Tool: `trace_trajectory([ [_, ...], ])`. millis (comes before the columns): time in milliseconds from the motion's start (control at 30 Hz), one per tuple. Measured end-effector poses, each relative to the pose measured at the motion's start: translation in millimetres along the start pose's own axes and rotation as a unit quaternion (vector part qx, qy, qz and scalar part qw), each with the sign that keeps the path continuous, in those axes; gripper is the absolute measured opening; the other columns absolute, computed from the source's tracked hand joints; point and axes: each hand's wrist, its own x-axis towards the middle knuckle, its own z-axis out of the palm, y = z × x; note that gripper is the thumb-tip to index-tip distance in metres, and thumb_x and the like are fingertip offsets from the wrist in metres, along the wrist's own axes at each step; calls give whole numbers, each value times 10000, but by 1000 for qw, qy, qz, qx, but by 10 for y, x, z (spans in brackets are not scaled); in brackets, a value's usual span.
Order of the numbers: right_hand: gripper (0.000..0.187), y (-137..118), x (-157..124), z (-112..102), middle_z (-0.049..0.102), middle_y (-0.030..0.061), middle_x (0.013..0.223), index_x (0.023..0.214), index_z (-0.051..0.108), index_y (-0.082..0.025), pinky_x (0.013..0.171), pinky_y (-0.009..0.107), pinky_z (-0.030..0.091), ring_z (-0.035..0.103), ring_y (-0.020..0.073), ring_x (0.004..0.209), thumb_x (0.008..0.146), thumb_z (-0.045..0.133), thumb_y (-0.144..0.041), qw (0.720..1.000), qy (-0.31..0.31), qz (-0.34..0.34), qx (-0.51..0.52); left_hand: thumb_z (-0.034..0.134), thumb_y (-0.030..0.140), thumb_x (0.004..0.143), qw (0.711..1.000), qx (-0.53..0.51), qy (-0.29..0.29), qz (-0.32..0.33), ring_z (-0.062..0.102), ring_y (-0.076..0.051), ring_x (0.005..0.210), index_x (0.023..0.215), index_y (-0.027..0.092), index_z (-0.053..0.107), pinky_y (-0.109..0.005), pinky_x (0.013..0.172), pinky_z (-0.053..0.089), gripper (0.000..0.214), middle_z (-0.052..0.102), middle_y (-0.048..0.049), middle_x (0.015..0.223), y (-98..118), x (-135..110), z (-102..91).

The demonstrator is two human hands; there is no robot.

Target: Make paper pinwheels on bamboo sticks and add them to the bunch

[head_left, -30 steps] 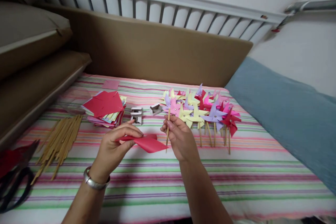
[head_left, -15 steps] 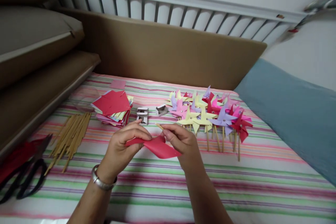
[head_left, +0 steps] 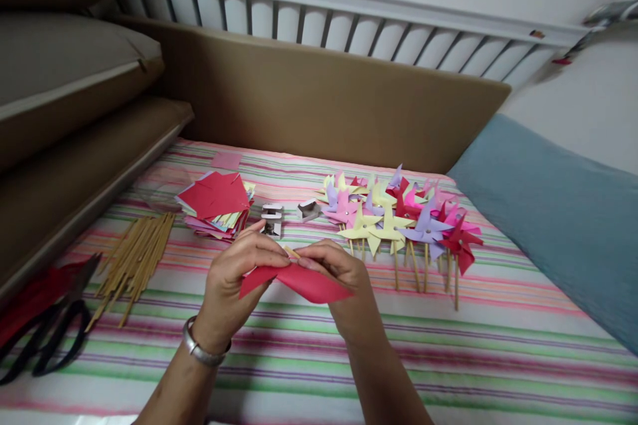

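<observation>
My left hand point(head_left: 232, 279), wearing a silver bangle, pinches a red paper pinwheel point(head_left: 312, 285) whose blades are folded in. Opposite it, my right hand point(head_left: 346, 282) is closed on a thin wooden stick point(head_left: 292, 252), with its pale tip touching the top of the paper. The rest of the stick is hidden by my fingers. Just beyond my hands sit a small open box point(head_left: 272, 222) with small dark items inside and another small box part point(head_left: 309, 210). Finished paper pinwheels point(head_left: 428, 229) on sticks lie in a group to the right.
A stack of coloured paper squares point(head_left: 216, 196) lies at the left, near a pile of wooden sticks point(head_left: 137, 259). Black-handled scissors point(head_left: 62, 325) rest at the far left by red material point(head_left: 30, 295). Brown cushions point(head_left: 74, 139) and a brown panel point(head_left: 309, 93) border the striped cloth point(head_left: 473, 358).
My hands have come closer together. The stick's tip has moved left against the pinwheel's folded paper, and the red paper has tilted slightly.
</observation>
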Motion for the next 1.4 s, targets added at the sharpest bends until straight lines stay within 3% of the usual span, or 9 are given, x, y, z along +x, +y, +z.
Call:
trace_trajectory([
  [667,143,-42,4,-13,637,12,751,810,724,-243,667,273,446,593,159,726,813,583,-218,999,-34,4,-35,594,117,793,1000,11,-7,-15,636,-147,789,875,255,669,-489,1018,366,177,700,12,818,8,4,7],
  [1400,163,-70,0,-17,643,19,747,835,728,-260,642,276,451,595,163,724,801,586,-185,997,-24,-42,-53,600,137,787,999,6,16,-38,646,-149,756,841,256,680,-495,1000,390,153,706,10,783,6,13,8],
])
